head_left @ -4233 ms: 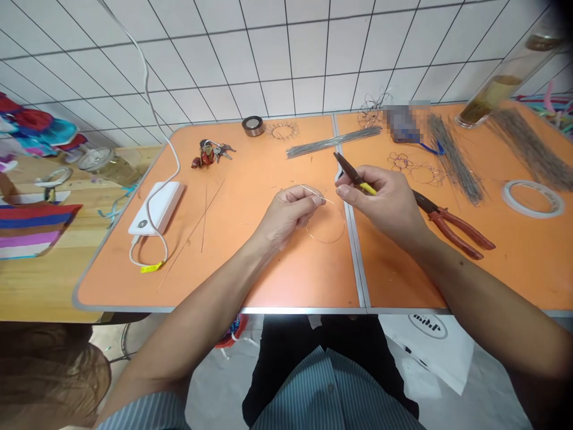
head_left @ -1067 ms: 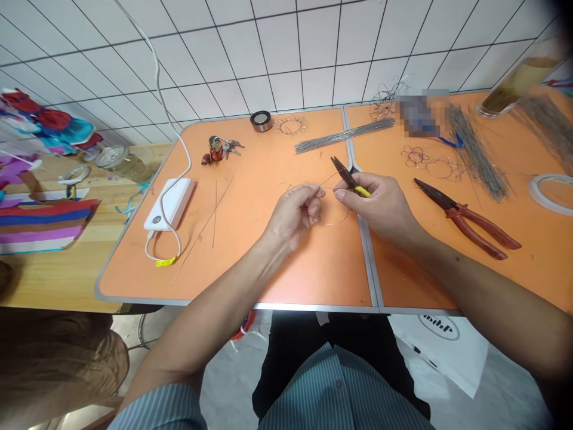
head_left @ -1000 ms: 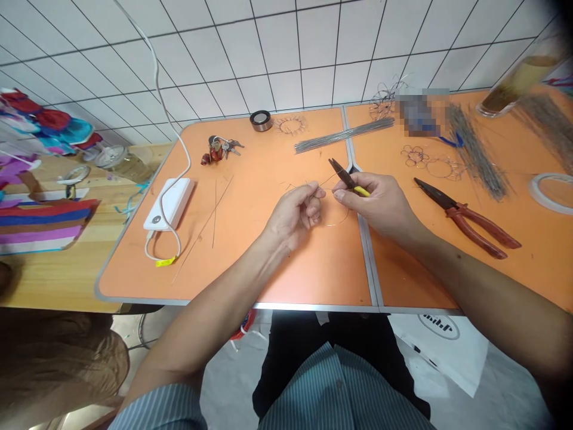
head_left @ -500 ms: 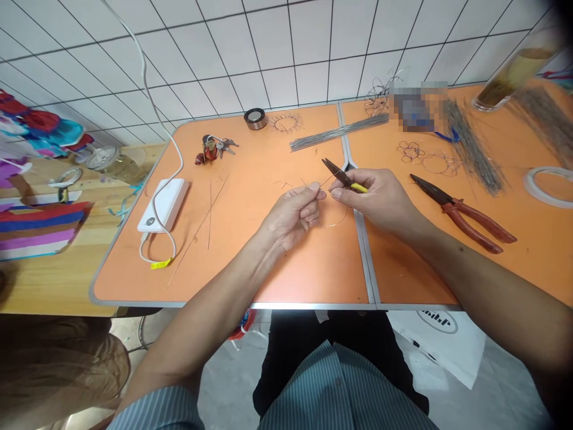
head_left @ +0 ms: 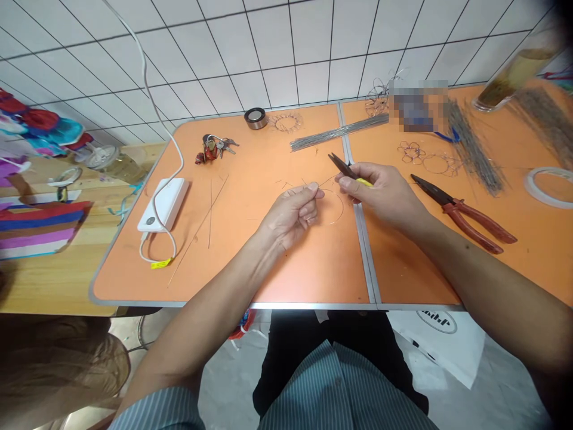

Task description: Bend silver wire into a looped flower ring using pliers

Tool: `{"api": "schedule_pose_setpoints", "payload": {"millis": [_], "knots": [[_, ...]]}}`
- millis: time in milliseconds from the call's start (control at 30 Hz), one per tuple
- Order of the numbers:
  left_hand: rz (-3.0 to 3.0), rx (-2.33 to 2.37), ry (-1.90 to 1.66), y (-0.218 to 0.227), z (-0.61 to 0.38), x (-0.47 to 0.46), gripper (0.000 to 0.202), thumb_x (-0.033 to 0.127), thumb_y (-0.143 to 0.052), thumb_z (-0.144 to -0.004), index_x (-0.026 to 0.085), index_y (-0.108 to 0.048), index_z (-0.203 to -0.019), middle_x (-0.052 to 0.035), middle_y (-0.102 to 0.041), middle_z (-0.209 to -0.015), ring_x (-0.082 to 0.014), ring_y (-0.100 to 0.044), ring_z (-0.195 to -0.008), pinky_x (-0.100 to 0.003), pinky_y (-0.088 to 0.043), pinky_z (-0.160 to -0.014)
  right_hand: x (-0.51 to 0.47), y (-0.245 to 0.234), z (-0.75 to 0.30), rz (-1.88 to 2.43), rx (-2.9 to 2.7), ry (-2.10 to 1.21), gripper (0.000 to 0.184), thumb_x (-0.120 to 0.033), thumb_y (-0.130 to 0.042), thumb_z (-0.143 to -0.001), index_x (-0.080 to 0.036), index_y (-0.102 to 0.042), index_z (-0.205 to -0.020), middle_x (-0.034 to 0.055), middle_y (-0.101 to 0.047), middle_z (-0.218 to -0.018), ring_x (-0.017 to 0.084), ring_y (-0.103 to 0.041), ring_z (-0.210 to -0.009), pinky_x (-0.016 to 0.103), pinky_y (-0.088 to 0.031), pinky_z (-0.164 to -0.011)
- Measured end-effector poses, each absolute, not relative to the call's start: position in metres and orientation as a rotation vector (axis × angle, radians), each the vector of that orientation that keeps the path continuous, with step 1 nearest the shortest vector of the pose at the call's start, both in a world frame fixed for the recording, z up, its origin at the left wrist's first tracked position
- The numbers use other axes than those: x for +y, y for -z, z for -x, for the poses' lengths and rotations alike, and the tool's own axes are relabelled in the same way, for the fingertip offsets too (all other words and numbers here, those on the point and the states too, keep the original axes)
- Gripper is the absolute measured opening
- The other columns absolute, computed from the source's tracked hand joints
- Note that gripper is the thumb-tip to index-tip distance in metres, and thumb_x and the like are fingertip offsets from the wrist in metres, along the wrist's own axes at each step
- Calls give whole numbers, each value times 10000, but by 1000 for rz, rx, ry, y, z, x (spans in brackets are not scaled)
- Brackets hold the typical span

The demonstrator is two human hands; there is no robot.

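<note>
Wire loop (head_left: 342, 209) | left hand (head_left: 292, 214) pinching it — seemingly for steadiness | right hand (head_left: 380, 190) gripping small pliers (head_left: 342, 165), tips pointing far left

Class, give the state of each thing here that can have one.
Wire, bent into a curve
Left hand, pinching the wire
Right hand, closed around yellow-handled pliers
Red-handled pliers, handles spread
Power bank, cable plugged in
Keys, bunched
Clear container at right, partly filled
Dark tape roll, lying flat
White tape roll, lying flat
</note>
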State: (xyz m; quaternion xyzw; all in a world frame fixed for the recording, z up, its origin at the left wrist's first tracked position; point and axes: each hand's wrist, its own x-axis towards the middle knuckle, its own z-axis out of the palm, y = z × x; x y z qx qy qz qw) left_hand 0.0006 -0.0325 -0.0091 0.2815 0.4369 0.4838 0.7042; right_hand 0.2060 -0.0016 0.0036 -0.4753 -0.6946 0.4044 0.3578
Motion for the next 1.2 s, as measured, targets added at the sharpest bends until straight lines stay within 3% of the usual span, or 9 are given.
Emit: {"api": "schedule_pose_setpoints", "payload": {"millis": [233,400,567,700,833,967,1200], "knots": [[-585,942,-1113,8,1,-31,422,466,-846,-995,143,-710,-761,103,-326,-456,-50,-319,-443,-177,-339,-488,15,19,-220,1439,-2181,-425,182,-382,-716,-992,-232,-816,-1015,120,-771,-1051,308,-668,-951,407,-418,-772],[-568,924,-1086,9,2,-31,401,445,-844,-1000,142,-716,-770,105,-326,-462,-49,-325,-438,-174,-342,-486,14,26,-220,1389,-2314,-324,203,-379,-736,-973,-215,-824,-1055,163,-772,-1147,351,-689,-1041,456,-460,-866],[-560,906,-1063,10,0,-32,398,442,-830,-1011,140,-725,-774,99,-344,-471,-53,-340,-444,-180,-357,-496,0,8,-212,1187,-2044,-617,281,-445,-615,-1078,-260,-819,-1020,97,-814,-1125,305,-719,-1065,440,-502,-928],[-579,918,-1032,10,-2,-33,383,420,-834,-1004,149,-711,-763,93,-364,-476,-60,-364,-449,-188,-380,-509,-11,3,-201,1155,-1946,-903,180,-409,-738,-978,-245,-810,-980,55,-824,-1007,254,-716,-916,397,-525,-831],[-650,923,-1044,17,-4,-33,276,328,-789,-1010,155,-716,-807,54,-511,-530,-77,-450,-475,-208,-426,-532,-13,8,-195,1176,-1884,-941,122,-307,-698,-944,-224,-783,-915,38,-790,-904,212,-671,-818,369,-495,-760],[-830,1005,-1210,21,-5,-36,89,223,-779,-956,182,-707,-924,9,-690,-690,-102,-605,-584,-220,-497,-614,-14,8,-194,1220,-1813,-934,112,-303,-708,-925,-219,-764,-877,32,-757,-865,190,-628,-757,356,-467,-708],[-1268,1263,-1402,24,-7,-42,172,174,-844,-870,240,-734,-983,29,-679,-761,-137,-610,-672,-256,-471,-697,-21,0,-190,1265,-1697,-1076,91,-296,-737,-878,-220,-737,-829,8,-689,-736,171,-586,-664,334,-437,-624]]}}
